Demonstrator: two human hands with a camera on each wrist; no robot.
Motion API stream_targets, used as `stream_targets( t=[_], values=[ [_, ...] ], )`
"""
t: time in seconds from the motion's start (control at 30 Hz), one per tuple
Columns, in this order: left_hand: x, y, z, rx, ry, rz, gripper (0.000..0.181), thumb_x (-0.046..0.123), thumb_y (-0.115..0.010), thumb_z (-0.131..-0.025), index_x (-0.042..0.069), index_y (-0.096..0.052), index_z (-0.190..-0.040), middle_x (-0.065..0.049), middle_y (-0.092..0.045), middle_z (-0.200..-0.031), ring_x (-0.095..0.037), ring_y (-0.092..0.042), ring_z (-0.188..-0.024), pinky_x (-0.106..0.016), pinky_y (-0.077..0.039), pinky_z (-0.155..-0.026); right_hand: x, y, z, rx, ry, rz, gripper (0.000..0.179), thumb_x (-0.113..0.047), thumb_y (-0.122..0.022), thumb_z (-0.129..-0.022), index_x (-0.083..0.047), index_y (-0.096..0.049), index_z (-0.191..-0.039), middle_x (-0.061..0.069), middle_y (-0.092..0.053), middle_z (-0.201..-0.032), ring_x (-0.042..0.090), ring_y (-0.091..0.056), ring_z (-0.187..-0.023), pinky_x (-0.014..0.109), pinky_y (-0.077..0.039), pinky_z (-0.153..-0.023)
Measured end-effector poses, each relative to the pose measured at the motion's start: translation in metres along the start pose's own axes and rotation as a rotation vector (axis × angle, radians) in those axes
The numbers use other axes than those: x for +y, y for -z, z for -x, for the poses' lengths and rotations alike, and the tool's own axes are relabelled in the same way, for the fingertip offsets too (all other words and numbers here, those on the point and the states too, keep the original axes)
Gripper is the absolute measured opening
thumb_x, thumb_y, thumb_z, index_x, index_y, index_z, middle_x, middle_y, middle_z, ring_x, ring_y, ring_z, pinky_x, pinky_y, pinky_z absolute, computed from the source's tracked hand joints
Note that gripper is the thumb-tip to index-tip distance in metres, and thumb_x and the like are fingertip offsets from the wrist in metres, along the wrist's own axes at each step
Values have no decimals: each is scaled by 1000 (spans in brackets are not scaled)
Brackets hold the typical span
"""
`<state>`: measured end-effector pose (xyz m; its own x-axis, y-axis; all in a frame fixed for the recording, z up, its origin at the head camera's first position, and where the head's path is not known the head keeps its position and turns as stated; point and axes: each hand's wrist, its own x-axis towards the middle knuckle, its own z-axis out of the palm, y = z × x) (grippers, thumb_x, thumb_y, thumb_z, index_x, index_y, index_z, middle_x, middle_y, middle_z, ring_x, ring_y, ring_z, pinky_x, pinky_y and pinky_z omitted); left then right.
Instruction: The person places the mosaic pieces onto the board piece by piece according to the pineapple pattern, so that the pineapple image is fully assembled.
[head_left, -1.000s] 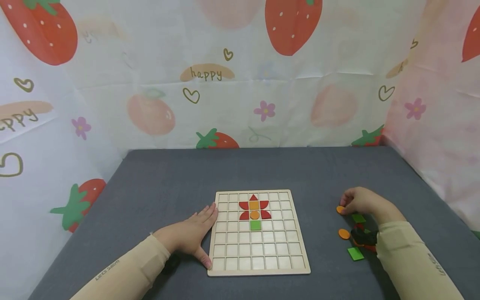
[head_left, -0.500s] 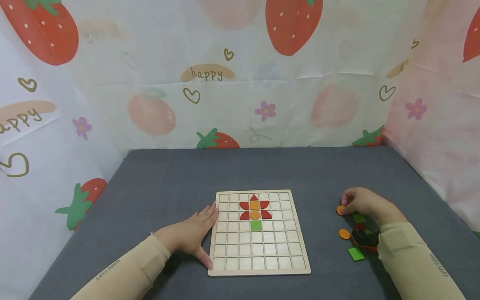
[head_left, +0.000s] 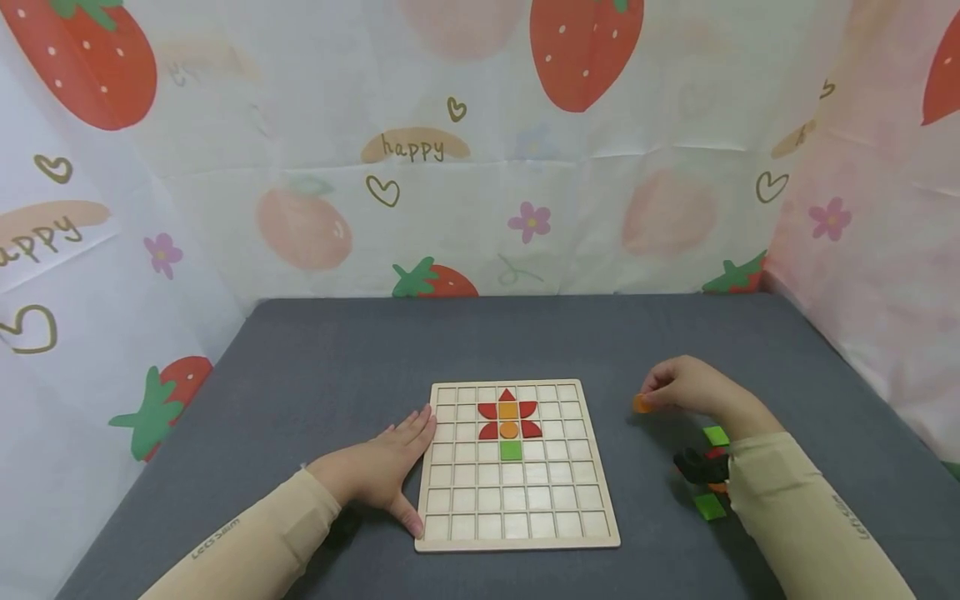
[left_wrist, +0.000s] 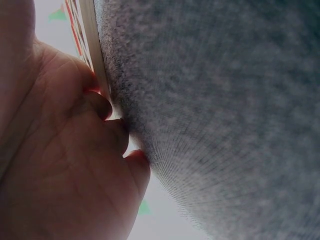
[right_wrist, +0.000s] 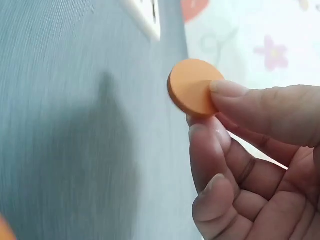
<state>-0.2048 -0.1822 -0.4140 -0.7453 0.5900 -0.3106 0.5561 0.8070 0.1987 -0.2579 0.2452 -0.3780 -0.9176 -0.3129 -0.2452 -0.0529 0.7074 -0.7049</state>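
Note:
Between thumb and fingertips my right hand (head_left: 693, 390) pinches an orange disc (right_wrist: 192, 87), held above the cloth to the right of the board. My left hand (head_left: 382, 467) rests along the left edge of the wooden grid board (head_left: 517, 546), fingers straight and thumb spread at the near corner. On the board lie a red triangle (head_left: 507, 395), an orange square (head_left: 508, 410), an orange disc in a cell below it, several red petal-shaped pieces (head_left: 530, 429) at the sides and a green square (head_left: 511, 450). In the left wrist view the left fingertips touch the board's side.
Loose pieces lie under the right forearm, among them green squares (head_left: 708, 506) and red and orange ones, partly hidden by the black wrist camera (head_left: 699, 467). A grey cloth (head_left: 375, 342) covers the table. Printed fabric (head_left: 525, 125) hangs behind and at both sides.
My right hand has lifted the orange disc off the cloth and moved left and slightly away with it. The left hand and the board have stayed in place.

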Motion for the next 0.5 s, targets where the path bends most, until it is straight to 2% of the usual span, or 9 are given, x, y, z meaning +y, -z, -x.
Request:
stream_targets(
  t=[0.17, 0.5],
  values=[
    [1, 0, -1, 0, 5, -3, 140, 75, -68, -44, 1, -7, -146, -16, 1, -152, -28, -4, -139, -46, -17, -109, -23, -18, -12, -6, 23, -20, 10, -13, -63, -85, -4, -66, -81, 4, -59, -70, 23, -50, -65, 36, -44, -60],
    [-1, -1, -1, -7, 16, -3, 142, 77, -66, -42, 2, -5, -146, -14, 3, -153, -26, -2, -139, -46, -16, -109, -65, -68, -32, -13, 71, -15, 8, -13, -66, -84, -8, -65, -78, 4, -59, -70, 21, -51, -63, 35, -46, -59]
  ],
)
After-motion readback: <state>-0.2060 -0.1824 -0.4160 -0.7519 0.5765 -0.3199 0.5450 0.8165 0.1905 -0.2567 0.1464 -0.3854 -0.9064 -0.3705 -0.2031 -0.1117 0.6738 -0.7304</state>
